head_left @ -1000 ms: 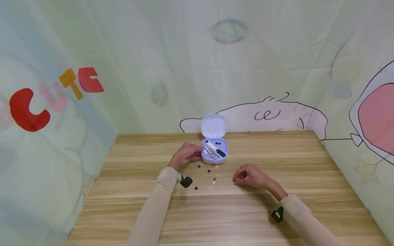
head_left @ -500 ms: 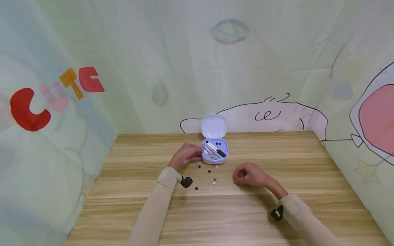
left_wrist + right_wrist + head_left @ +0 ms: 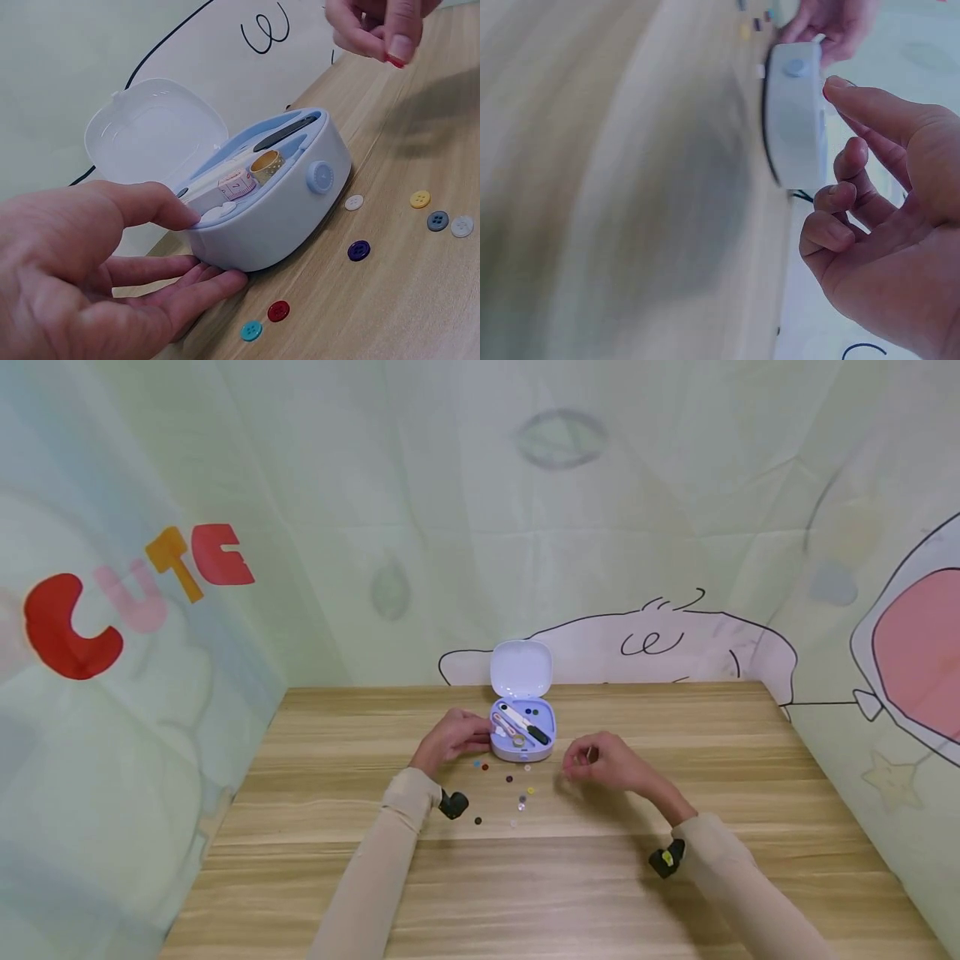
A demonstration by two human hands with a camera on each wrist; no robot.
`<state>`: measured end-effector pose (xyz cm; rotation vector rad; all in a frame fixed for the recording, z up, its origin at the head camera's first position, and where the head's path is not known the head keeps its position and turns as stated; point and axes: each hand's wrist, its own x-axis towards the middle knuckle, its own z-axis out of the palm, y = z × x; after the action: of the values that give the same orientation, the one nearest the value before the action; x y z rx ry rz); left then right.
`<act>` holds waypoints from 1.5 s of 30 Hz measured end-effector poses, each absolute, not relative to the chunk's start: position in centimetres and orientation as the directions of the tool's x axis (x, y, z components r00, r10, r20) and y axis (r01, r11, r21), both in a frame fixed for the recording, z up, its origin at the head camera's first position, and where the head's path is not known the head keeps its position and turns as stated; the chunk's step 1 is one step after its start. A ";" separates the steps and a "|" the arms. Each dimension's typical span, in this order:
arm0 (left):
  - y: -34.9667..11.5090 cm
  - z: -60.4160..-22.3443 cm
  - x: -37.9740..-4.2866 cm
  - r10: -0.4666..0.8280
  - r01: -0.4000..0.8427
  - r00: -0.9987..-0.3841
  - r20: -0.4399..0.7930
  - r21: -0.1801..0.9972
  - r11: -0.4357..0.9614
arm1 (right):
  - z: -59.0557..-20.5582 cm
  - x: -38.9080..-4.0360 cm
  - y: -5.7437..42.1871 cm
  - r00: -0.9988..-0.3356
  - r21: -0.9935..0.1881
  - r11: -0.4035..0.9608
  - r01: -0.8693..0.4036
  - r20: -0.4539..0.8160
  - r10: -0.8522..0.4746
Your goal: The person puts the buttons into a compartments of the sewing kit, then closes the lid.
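Observation:
A white and lavender sewing box (image 3: 522,755) stands on the table, its lid (image 3: 521,668) raised. My left hand (image 3: 455,739) holds the box's left side; in the left wrist view the thumb lies on the rim and the fingers reach low against the wall. Inside are a gold thimble (image 3: 266,166), a small tape measure (image 3: 236,184), a long white tool with a black end (image 3: 537,733) and two dark buttons in the back compartment. My right hand (image 3: 609,762), above the table right of the box, pinches a small red button (image 3: 394,61) between thumb and forefinger.
Several loose buttons lie in front of the box, among them a teal button (image 3: 251,331), a dark red button (image 3: 278,311), a purple button (image 3: 358,250) and a yellow button (image 3: 420,199). A black button (image 3: 477,820) lies nearest me. A printed cloth hangs behind the table.
My right hand has risen from the tabletop and moved away from me, towards the box, with the red button. The left hand and the box stay in place.

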<state>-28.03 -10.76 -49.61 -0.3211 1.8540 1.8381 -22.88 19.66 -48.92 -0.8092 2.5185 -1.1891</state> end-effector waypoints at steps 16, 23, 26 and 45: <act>-10.8 -49.6 -28.0 0.177 -0.504 -0.845 -0.505 0.862 0.055 | -45.8 -26.2 16.9 -0.925 -0.869 0.470 -0.154 -0.040 -0.377; -10.8 -49.6 -27.9 0.184 -0.495 -0.850 -0.493 0.868 0.040 | -45.4 -27.9 15.6 -0.961 -0.916 0.400 0.028 -0.135 -0.241; -10.7 -49.6 -27.9 0.186 -0.493 -0.853 -0.488 0.870 0.024 | -45.6 -28.5 15.2 -0.962 -0.928 0.354 0.115 -0.193 -0.194; -10.7 -49.6 -27.9 0.195 -0.485 -0.856 -0.479 0.874 0.020 | -48.0 -29.8 14.3 -0.945 -0.909 0.310 0.278 -0.317 -0.084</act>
<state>-27.93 -10.72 -49.63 -0.2948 1.8296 1.8876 -29.79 14.25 -47.99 0.1747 2.2763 -1.6735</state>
